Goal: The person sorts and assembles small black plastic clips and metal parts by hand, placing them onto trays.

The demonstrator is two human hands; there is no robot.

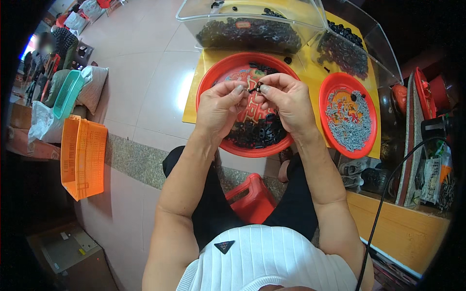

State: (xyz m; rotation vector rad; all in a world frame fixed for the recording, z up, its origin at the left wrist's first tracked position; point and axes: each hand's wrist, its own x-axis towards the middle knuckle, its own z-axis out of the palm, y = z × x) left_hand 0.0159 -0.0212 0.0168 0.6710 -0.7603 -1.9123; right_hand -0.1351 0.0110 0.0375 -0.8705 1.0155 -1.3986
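Observation:
Above a round red tray [213, 71] my two hands meet at a small black plastic part [254, 89]. Thumb and fingertips of my left hand [221, 106] pinch its left side. My right hand [290, 101] pinches the other side between thumb and forefinger. The part's exact kind is too small to make out. Many loose black plastic parts [257, 133] lie in the near half of the tray, and more lie at its far edge. A second red tray [324, 116], to the right, holds a heap of silver screws [350, 127].
Beyond the trays, a clear plastic bin [194, 24] full of black parts stands on the yellow tabletop [192, 97]. Another clear bin [383, 46] is at its right. An orange crate [83, 157] stands on the floor at left. A black cable [383, 194] hangs at right.

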